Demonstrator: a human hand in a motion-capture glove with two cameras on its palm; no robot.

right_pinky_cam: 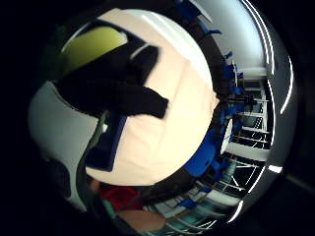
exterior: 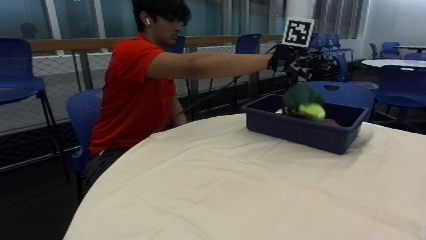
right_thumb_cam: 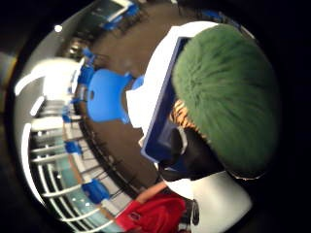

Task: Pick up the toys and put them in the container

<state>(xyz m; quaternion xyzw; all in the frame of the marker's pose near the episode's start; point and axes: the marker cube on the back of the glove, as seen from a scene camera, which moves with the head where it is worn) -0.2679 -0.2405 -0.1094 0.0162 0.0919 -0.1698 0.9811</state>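
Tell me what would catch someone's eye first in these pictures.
The gloved right hand, stretched out above a dark blue bin at the far side of a round table with a cream cloth. A green plush toy with a yellow-green part stands out of the bin, just under the hand. In the thumb side palm view its green fur fills much of the picture.

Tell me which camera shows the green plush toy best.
The outside view: the green plush toy hangs whole from the right hand above the blue container. The thumb side palm view shows only close green fur; the little finger side shows just a yellow-green part.
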